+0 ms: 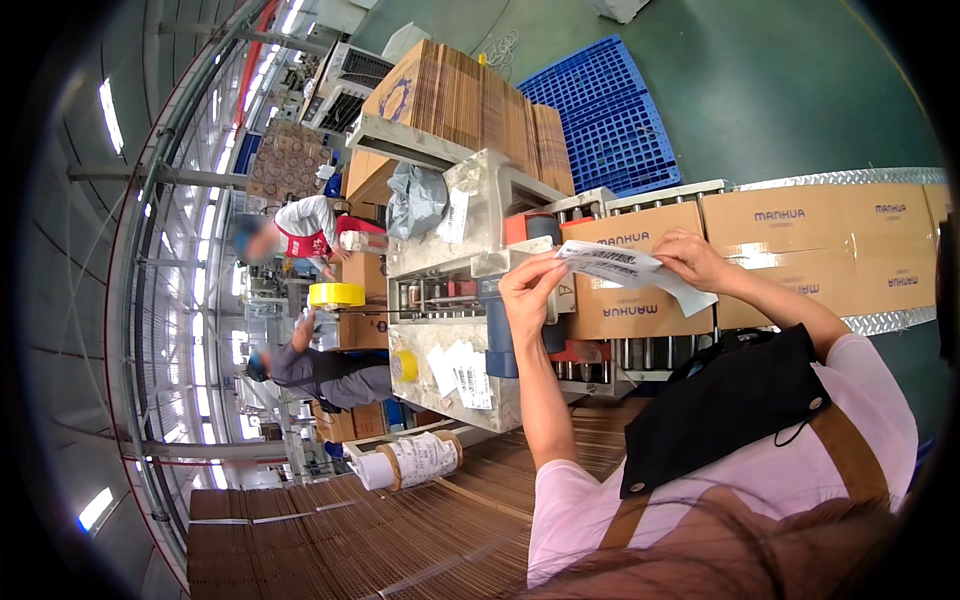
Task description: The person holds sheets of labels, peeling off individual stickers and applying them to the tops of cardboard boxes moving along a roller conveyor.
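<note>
A white printed label (612,263) is stretched between my two hands, its loose end curling down on the right. The fingertips of my left hand (530,290) pinch its left corner. My right hand (692,262) grips its upper edge farther right. Behind and beneath the label lies a closed brown carton (640,300) on the roller conveyor, below my hands. Just left of my left hand stands the carton-sealing machine with its dark blue rollers (500,335).
More cartons (815,240) line the conveyor at right. Loose label sheets (468,375) and yellow tape (404,366) lie on the metal table. A label roll (410,462) sits by flat cardboard stacks (360,535). A blue pallet (605,115) is beyond. Two co-workers (305,230) stand at left.
</note>
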Demonstrator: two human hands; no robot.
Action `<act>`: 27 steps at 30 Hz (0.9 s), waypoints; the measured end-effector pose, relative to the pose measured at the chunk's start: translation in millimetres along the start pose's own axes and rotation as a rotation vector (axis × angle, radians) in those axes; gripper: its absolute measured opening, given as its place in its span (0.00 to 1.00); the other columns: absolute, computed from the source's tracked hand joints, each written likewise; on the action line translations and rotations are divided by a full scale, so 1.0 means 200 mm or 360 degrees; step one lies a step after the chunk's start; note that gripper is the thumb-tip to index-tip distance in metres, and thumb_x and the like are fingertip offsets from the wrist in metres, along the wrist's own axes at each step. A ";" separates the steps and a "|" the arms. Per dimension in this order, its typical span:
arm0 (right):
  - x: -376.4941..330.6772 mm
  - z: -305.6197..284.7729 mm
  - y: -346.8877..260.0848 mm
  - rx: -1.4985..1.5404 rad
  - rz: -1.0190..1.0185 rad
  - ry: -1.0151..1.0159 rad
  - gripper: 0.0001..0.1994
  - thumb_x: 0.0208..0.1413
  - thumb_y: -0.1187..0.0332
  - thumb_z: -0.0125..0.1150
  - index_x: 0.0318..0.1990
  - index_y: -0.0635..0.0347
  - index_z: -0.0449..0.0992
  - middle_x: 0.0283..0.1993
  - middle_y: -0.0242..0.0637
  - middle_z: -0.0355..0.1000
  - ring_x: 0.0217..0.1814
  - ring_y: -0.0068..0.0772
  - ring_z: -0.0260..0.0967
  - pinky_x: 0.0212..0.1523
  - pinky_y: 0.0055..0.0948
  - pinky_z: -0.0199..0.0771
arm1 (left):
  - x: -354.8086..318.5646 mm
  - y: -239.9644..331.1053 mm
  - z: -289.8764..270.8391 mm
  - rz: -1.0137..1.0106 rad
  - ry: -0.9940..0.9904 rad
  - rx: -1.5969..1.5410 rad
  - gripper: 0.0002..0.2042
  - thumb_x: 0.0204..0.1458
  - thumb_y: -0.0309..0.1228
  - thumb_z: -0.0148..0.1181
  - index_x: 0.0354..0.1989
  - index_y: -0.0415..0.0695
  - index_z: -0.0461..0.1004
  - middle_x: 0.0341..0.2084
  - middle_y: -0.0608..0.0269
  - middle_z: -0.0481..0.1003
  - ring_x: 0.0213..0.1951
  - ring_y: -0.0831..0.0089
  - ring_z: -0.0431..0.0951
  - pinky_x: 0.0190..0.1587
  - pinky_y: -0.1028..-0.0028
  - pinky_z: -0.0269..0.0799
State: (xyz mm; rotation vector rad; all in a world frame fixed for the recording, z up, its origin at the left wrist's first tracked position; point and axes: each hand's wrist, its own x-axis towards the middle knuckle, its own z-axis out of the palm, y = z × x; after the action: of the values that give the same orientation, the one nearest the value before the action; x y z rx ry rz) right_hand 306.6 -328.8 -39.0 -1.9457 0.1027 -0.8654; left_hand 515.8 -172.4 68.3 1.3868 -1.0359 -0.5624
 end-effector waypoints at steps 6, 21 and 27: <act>-0.02 0.02 0.06 0.0014 0.0140 0.0211 0.05 0.53 0.74 0.54 0.32 0.66 0.74 0.31 0.43 0.73 0.34 0.44 0.68 0.36 0.35 0.67 | 0.09 -0.07 -0.37 -0.0005 0.0668 -0.0377 0.02 0.46 0.17 0.59 0.29 0.36 0.75 0.24 0.61 0.75 0.25 0.77 0.74 0.29 0.80 0.71; 0.00 -0.03 -0.06 -0.0090 0.0078 0.0279 0.03 0.50 0.77 0.56 0.32 0.66 0.75 0.31 0.41 0.72 0.37 0.41 0.69 0.42 0.34 0.67 | 0.29 0.04 -0.48 -0.0588 0.0307 0.0310 0.24 0.53 0.35 0.57 0.54 0.32 0.63 0.19 0.55 0.76 0.16 0.77 0.74 0.17 0.83 0.68; -0.07 -0.04 -0.21 -0.0242 -0.0300 0.0122 0.06 0.45 0.76 0.61 0.33 0.62 0.76 0.37 0.38 0.70 0.44 0.43 0.65 0.45 0.38 0.66 | -0.20 -0.12 0.33 -0.1603 -0.0722 -0.0794 0.29 0.60 0.46 0.41 0.67 0.58 0.40 0.36 0.48 0.75 0.32 0.66 0.78 0.36 0.73 0.75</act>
State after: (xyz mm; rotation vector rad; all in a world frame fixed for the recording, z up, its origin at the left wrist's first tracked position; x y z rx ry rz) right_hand 280.0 -307.0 -10.0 -2.0885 0.0309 -1.0840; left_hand 447.0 -177.2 27.3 1.2730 -0.3940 -1.8048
